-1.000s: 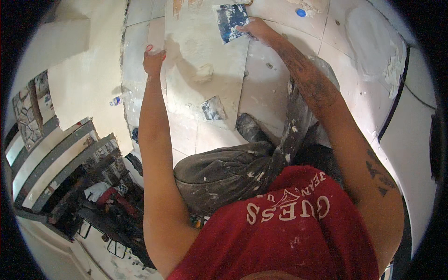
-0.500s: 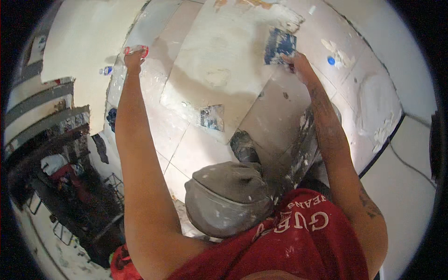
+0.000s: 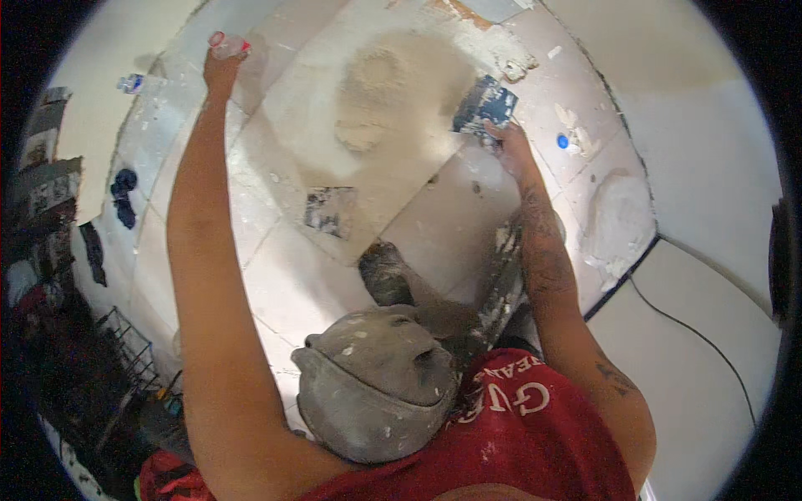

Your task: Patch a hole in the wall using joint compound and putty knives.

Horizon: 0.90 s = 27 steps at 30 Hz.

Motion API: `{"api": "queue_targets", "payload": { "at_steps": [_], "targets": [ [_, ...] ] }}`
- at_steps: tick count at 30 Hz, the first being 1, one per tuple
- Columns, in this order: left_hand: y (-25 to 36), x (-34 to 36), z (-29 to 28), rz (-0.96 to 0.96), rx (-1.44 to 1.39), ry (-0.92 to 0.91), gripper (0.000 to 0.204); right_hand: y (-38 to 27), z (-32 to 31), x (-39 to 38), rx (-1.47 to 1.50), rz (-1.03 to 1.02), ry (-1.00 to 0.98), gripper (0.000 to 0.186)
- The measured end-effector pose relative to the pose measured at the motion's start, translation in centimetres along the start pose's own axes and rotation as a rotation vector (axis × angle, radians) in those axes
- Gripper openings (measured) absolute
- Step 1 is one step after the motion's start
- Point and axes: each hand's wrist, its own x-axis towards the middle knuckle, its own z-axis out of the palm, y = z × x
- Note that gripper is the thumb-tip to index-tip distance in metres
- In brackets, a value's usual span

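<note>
My left hand point(image 3: 224, 65), at the upper left, is closed around a clear plastic bottle point(image 3: 230, 46) with red on it. My right hand point(image 3: 510, 138) grips a blue, putty-smeared spreader point(image 3: 486, 102) at the right side of a pale board point(image 3: 284, 134) on the floor. A tan, smeared or powdery patch point(image 3: 363, 125) covers the board's middle. A second square spreader point(image 3: 327, 209), crusted with putty, lies on the board's lower part. Whitish lumps point(image 3: 514, 63) sit at the board's far right corner.
My bent, dusty leg point(image 3: 372, 388) is below the board. A blue cap point(image 3: 563, 142) lies among white scraps on the tiles point(image 3: 267, 292). A small bottle point(image 3: 131, 83) and dark rags point(image 3: 125, 199) are at left, dark clutter point(image 3: 50, 334) lower left. A cable point(image 3: 685, 309) runs at right.
The view has shifted. My left hand with the bottle has moved up and left, my right hand with the spreader lower than a second ago. The tan patch on the board looks larger and darker.
</note>
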Motion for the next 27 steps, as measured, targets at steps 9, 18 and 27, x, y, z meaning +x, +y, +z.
{"api": "queue_targets", "payload": {
  "at_steps": [9,18,27],
  "targets": [
    [0.1,0.0,-0.2,-0.246,0.139,0.013,0.059,-0.3,0.3,-0.4,0.167,0.097,-0.022,0.011],
    [-0.8,-0.8,-0.2,-0.196,0.079,-0.176,0.082,1.6,-0.9,0.8,0.109,0.091,-0.056,0.011],
    [8.2,-22.8,-1.8,-0.279,0.676,-0.250,0.061,1.6,-2.0,1.2,-0.481,-0.073,-0.160,0.015]
  ]
}}
